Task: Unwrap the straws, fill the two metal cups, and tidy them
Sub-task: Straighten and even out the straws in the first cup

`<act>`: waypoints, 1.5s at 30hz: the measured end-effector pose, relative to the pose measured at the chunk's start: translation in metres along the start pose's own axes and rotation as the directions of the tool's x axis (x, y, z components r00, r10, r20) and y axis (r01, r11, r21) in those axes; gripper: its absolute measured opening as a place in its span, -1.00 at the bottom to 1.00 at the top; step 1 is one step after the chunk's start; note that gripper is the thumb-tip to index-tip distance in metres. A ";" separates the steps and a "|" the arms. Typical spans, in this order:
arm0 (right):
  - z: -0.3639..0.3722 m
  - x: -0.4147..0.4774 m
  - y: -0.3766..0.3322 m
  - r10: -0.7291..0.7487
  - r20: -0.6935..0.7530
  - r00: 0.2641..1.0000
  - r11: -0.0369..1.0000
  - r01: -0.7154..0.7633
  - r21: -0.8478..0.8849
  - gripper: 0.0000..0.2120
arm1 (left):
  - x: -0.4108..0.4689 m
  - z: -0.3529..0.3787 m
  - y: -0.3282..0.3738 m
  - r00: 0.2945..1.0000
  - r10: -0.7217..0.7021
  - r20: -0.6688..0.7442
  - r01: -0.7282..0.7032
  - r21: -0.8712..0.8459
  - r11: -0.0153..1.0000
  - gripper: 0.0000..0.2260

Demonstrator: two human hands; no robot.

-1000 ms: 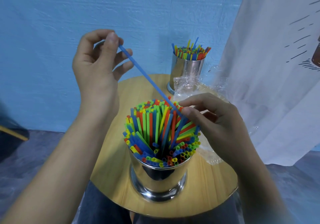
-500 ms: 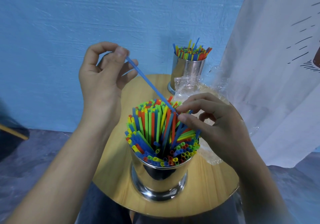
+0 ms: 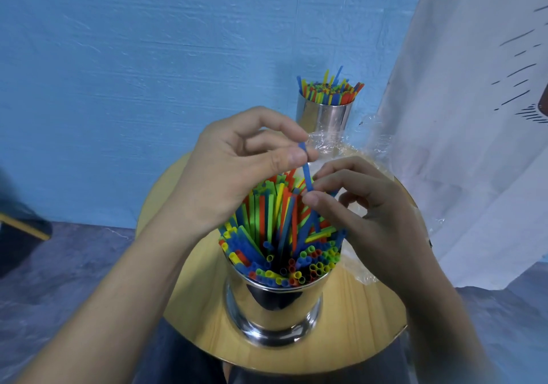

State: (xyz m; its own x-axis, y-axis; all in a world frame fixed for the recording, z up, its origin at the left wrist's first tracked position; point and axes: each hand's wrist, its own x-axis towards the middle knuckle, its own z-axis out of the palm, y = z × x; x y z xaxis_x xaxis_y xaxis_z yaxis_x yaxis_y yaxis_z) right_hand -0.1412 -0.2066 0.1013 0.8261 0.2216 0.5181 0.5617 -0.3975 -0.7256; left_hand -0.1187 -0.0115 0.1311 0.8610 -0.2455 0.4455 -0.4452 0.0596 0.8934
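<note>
A shiny metal cup (image 3: pixel 275 303) stands at the near side of a round wooden table (image 3: pixel 370 309), packed with several coloured straws (image 3: pixel 275 223). A single blue straw (image 3: pixel 306 170) stands nearly upright above the bundle, its lower end among the others. My left hand (image 3: pixel 237 173) pinches its top between thumb and fingers. My right hand (image 3: pixel 367 211) pinches the same straw lower down, just over the cup's far right rim. A second metal cup (image 3: pixel 324 116), also full of straws, stands at the table's far edge.
Crumpled clear plastic wrap (image 3: pixel 335 146) lies on the table between the two cups and under my right hand. A blue wall is behind the table. White cloth (image 3: pixel 462 116) hangs at the right. A dark object (image 3: pixel 20 229) sits on the floor at left.
My left hand has come down and to the right with the blue straw, which went from slanted to nearly upright and sank deeper into the near cup. My right hand stayed at the straw.
</note>
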 end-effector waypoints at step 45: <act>0.001 -0.003 0.002 0.066 -0.068 0.995 0.995 -0.071 -0.069 -0.92 | 0.042 -0.013 0.000 0.964 0.195 -0.181 -0.172 0.134 0.976 -0.89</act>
State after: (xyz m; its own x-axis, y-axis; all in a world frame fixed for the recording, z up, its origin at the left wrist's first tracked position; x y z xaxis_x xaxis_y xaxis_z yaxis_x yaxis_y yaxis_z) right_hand -0.1424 -0.2069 0.0976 0.8564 0.1336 0.4988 0.4973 -0.4730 -0.7273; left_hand -0.0788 -0.0088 0.1502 0.7878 -0.0503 0.6139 -0.6156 -0.0292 0.7875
